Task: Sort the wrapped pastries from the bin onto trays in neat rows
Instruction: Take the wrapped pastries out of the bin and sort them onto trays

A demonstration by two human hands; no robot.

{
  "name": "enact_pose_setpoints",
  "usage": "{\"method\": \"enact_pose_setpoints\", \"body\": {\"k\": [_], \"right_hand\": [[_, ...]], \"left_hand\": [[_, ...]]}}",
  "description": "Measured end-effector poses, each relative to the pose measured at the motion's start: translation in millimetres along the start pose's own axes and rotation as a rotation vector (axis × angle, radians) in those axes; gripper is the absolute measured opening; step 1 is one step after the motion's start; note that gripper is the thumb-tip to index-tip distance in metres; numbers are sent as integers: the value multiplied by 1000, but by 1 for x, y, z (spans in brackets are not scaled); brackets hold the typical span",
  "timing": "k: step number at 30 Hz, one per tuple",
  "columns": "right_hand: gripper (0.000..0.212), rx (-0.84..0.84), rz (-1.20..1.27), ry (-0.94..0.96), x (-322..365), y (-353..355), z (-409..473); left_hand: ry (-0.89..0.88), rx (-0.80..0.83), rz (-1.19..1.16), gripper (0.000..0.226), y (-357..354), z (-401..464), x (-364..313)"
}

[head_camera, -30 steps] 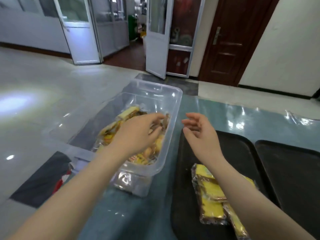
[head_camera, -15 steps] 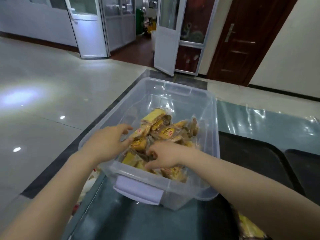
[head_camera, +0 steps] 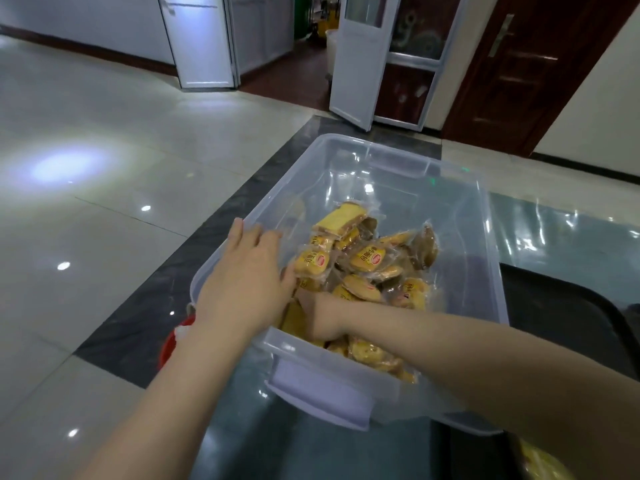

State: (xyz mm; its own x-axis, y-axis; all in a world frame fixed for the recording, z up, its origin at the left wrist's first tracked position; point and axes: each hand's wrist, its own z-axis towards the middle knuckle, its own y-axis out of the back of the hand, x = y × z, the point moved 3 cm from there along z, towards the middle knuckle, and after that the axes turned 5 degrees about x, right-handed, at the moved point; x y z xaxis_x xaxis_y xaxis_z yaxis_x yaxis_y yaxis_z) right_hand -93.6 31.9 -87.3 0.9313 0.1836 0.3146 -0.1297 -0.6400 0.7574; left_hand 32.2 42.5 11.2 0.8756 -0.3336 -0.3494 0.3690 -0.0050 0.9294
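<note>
Wrapped pastries [head_camera: 367,265] heaped in the near half of the clear plastic bin [head_camera: 398,161], yellow and brown under crinkled film, one long yellow slice [head_camera: 341,218] topmost toward the far side. Left hand [head_camera: 244,282] reaching over the bin's left wall, back of the hand up, fingers fairly straight along the rim, thumb touching a packet with a red label [head_camera: 311,263]; no packet seen in its grasp. Right hand [head_camera: 320,317] pushed down into the heap by the near left corner, fingers buried among packets, so grip impossible to judge. Bin standing at the left edge of the glossy blue-grey worktop [head_camera: 554,237]. Just beside it on the right, a black tray [head_camera: 554,323]. One more wrapped yellow pastry [head_camera: 540,462] at the picture's bottom right edge. Beyond the left edge, below, something red [head_camera: 173,341] on the pale tiled floor [head_camera: 104,202].
</note>
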Motion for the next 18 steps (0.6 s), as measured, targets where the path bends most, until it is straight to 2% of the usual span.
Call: {"method": "enact_pose_setpoints", "body": {"k": [5,8,12,15,18], "right_hand": [[44,-184,-28,-3,-6,8,-8],[44,-192,4,-70,-5,13,-17],[32,-137,-50,-28,0,23,-35],[37,-246,-45,-5,2,41,-57],[36,-407,141,-30,-11,58,-92]], "left_hand": [[7,-54,8,50,0,-1,-2],[-44,-151,167,50,3,-3,-1],[-2,27,208,58,-3,2,0],[1,110,243,67,-4,2,-1],[-16,110,211,64,1,0,-2]]}}
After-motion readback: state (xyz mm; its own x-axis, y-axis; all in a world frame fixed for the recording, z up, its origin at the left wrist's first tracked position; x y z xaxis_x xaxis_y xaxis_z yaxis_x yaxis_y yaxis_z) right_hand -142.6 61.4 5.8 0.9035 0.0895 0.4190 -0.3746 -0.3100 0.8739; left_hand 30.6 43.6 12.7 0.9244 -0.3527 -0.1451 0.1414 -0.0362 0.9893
